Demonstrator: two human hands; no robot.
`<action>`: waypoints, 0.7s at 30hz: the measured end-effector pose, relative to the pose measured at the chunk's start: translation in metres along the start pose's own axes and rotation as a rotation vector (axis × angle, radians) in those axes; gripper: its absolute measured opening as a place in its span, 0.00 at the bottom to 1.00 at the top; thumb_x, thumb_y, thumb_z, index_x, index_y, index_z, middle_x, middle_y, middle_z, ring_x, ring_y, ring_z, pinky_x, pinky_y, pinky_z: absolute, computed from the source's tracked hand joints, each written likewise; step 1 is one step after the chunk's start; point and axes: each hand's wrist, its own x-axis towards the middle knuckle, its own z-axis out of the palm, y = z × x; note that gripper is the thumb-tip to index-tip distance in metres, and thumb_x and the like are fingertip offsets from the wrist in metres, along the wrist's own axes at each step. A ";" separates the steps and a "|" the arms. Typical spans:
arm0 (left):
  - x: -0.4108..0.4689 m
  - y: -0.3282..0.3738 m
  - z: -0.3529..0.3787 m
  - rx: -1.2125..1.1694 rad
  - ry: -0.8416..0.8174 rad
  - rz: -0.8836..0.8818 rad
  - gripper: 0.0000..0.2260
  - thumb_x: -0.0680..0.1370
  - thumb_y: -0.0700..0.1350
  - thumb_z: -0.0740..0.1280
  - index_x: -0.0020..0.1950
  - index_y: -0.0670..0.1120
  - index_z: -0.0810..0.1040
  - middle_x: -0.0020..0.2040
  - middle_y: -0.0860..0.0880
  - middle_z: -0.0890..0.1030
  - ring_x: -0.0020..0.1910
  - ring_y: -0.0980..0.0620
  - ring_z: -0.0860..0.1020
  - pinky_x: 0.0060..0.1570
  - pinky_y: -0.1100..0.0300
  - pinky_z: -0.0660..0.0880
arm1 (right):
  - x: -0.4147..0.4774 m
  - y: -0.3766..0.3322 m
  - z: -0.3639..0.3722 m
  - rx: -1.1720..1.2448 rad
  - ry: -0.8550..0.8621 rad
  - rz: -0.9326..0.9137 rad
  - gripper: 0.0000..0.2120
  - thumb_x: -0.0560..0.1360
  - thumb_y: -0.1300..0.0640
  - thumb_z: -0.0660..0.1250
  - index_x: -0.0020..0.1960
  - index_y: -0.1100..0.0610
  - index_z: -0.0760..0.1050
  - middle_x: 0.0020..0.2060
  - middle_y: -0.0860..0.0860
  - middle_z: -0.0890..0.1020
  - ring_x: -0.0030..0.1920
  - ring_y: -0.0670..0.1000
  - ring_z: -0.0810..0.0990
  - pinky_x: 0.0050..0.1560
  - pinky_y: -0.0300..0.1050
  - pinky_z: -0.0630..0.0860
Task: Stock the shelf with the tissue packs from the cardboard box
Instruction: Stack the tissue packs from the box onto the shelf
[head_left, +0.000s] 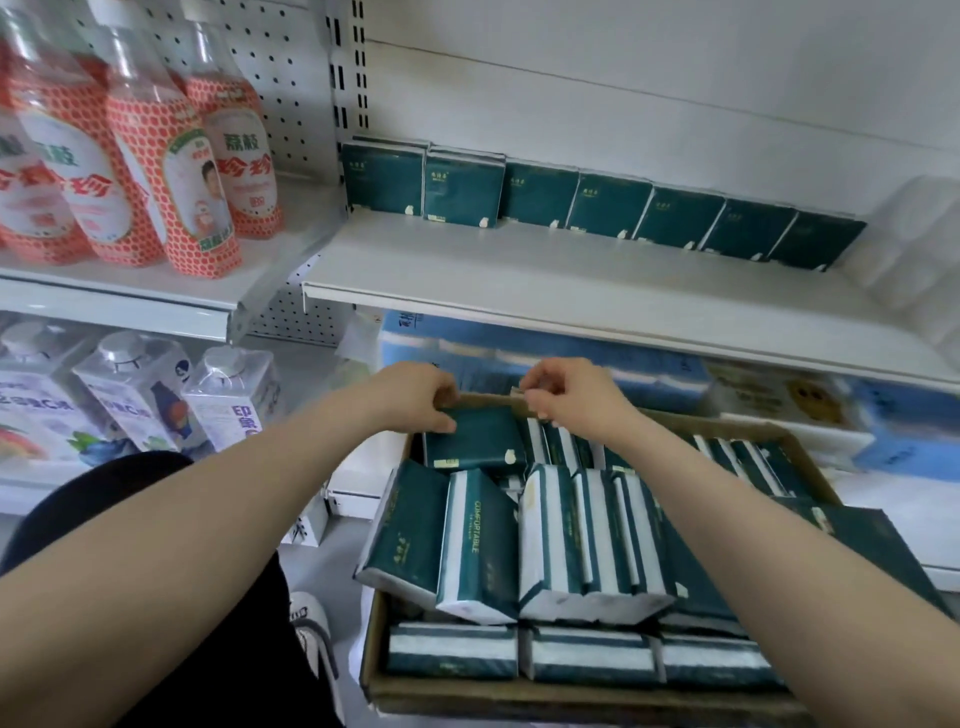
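Hands (488, 397) on tissue pack (475, 439), box's far end

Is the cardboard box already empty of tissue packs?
No, the cardboard box holds many green tissue packs, and both hands reach into its far end.

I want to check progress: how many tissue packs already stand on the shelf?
7, in one row along the back of the shelf, from the left pack to the right pack. More may be hidden behind them.
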 end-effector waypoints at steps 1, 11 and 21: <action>-0.001 -0.002 0.003 0.056 -0.025 -0.014 0.19 0.76 0.53 0.69 0.65 0.50 0.74 0.60 0.50 0.78 0.57 0.49 0.76 0.49 0.60 0.70 | -0.002 0.005 0.004 0.018 -0.019 0.039 0.05 0.78 0.57 0.67 0.48 0.47 0.79 0.37 0.44 0.81 0.40 0.46 0.79 0.54 0.49 0.80; -0.002 -0.012 0.013 0.039 -0.003 -0.102 0.22 0.75 0.56 0.69 0.65 0.47 0.73 0.59 0.48 0.79 0.56 0.47 0.77 0.54 0.55 0.75 | -0.006 0.009 0.033 -0.028 -0.182 0.187 0.12 0.78 0.53 0.68 0.55 0.60 0.82 0.47 0.57 0.85 0.44 0.54 0.81 0.51 0.47 0.78; -0.006 -0.006 0.006 -0.474 0.143 -0.128 0.22 0.73 0.47 0.74 0.66 0.49 0.74 0.59 0.47 0.76 0.46 0.49 0.78 0.52 0.54 0.79 | -0.002 0.012 0.026 0.190 -0.097 0.298 0.09 0.78 0.56 0.69 0.57 0.58 0.77 0.39 0.54 0.83 0.35 0.50 0.80 0.46 0.45 0.81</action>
